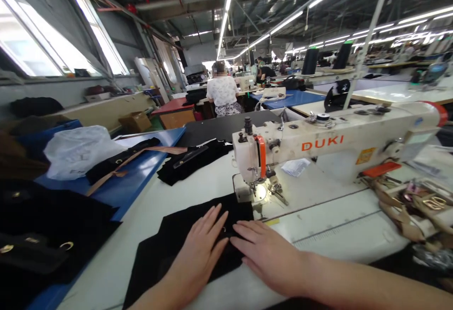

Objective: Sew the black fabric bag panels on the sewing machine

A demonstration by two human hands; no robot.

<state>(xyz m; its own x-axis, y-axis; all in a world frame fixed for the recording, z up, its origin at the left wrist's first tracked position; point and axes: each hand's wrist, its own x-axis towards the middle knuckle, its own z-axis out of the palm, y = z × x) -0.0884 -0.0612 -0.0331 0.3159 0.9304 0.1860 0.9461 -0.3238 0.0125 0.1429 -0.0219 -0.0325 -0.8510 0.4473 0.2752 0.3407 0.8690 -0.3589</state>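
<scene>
A black fabric piece (152, 248) lies flat on the white sewing table, its far right edge beside the needle area of a white sewing machine (283, 145). On top of the fabric rests my left hand (201, 244), fingers stretched forward and lying flat. My right hand (264, 251) is flat too, its fingertips on the fabric's right side close to my left thumb. A small shiny ring-like spot shows on the cloth between the two hands. The machine's lamp lights the needle plate just beyond my fingers.
Black pieces with gold rings (42, 244) lie on a blue table at left, near a white plastic bag (79, 152). Another black piece (194, 159) lies behind. Tan straps and metal fittings (424, 201) fill a tray at right. A person (222, 93) sits farther ahead.
</scene>
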